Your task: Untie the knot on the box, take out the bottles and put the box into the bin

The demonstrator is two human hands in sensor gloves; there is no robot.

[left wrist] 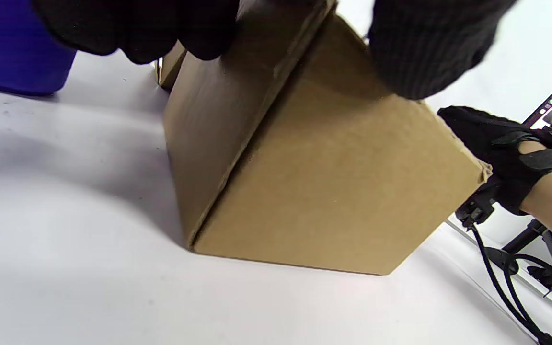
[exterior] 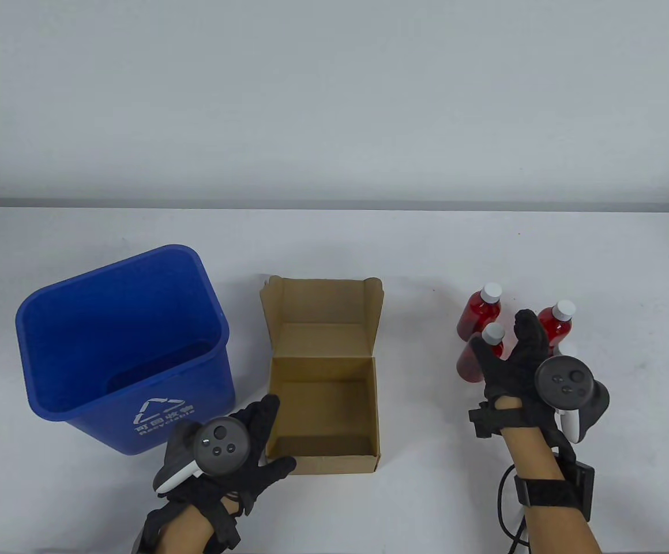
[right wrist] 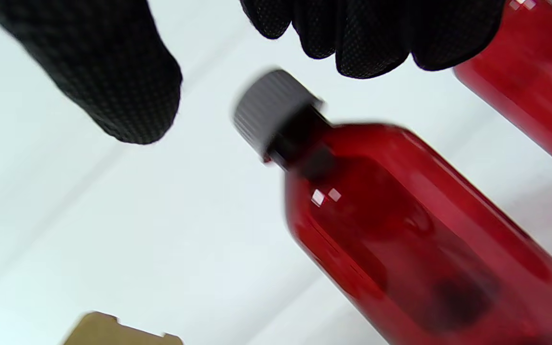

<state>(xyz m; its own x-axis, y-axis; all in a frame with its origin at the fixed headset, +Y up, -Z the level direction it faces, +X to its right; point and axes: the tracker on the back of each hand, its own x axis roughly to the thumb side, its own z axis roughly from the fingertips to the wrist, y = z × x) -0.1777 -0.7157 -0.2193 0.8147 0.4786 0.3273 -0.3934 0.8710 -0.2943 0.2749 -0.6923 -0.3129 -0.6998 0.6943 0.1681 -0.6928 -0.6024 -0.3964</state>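
- We see the right hand point(exterior: 519, 369), fingers spread, partly hiding the nearest of three bottles point(exterior: 480, 314).
- Left hand point(exterior: 242, 450) grips the one empty box point(exterior: 323, 375) beside one bin point(exterior: 127, 346).

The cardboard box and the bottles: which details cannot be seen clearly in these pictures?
- Cardboard box: in the left wrist view the left hand covers its top edge, so its grip is unclear.
- Nearest bottle: in the table view the right hand covers part of it; contact cannot be told.
- Right wrist view: that bottle's cap is blurred.
- Blue bin: bottom in shadow.
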